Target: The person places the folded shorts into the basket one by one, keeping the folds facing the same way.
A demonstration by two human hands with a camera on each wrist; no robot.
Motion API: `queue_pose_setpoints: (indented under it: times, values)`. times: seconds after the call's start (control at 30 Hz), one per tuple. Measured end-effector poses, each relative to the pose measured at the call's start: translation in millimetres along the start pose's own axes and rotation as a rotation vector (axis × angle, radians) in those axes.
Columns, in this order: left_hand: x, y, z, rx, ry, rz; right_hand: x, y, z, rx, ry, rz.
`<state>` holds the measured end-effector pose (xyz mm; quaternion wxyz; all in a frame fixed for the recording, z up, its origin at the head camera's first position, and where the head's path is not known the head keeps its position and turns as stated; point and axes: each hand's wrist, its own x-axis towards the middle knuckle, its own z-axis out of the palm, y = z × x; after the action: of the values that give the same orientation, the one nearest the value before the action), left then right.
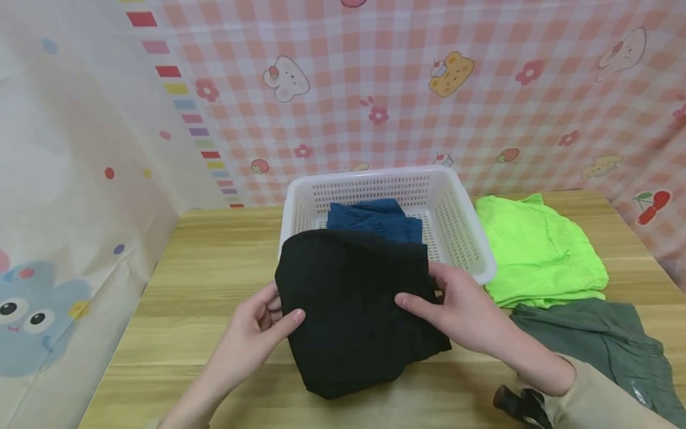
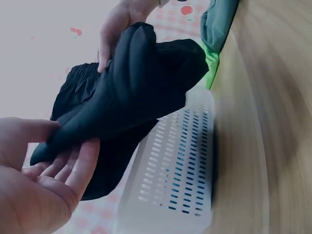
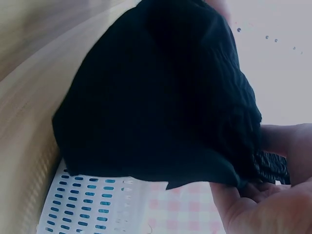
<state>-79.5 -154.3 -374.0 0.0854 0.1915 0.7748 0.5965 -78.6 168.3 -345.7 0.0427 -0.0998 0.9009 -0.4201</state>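
Observation:
A folded pair of black shorts (image 1: pixel 354 310) is held up in front of the white basket (image 1: pixel 467 220), overlapping its near side in the head view. My left hand (image 1: pixel 257 325) grips the left edge, thumb on top and fingers beneath. On the right edge, my right hand (image 1: pixel 466 304) pinches the cloth in the same way. Both wrist views show a gathered elastic waistband on the black shorts (image 2: pixel 122 92). A folded blue garment (image 1: pixel 375 217) lies in the basket, its near part hidden behind the black cloth.
Right of the basket lies a folded neon green garment (image 1: pixel 541 253), with dark green shorts (image 1: pixel 595 339) nearer to me. A small black object (image 1: pixel 522 405) is by my right sleeve. The wooden table (image 1: pixel 214 262) ends at a patterned curtain (image 1: pixel 343 77).

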Motion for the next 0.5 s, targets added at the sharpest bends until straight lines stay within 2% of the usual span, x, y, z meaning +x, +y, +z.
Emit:
queue_pose_setpoints:
  times: [0.1,0.2,0.33,0.5]
  values:
    - [2.9,-2.0,0.9,-0.069,-0.013,0.027,2.5,-1.7,-0.1,-0.001,0.037,0.015]
    - [6.7,-3.7,1.4,-0.099,-0.013,0.044,4.9,-2.3,0.2,-0.01,0.06,0.025]
    - [11.8,-6.8,1.2,-0.09,0.02,0.069,7.6,-3.0,0.8,-0.02,0.082,0.018]
    - [15.3,-9.6,0.1,-0.085,0.06,0.069,11.0,-4.3,1.6,-0.019,0.088,0.006]
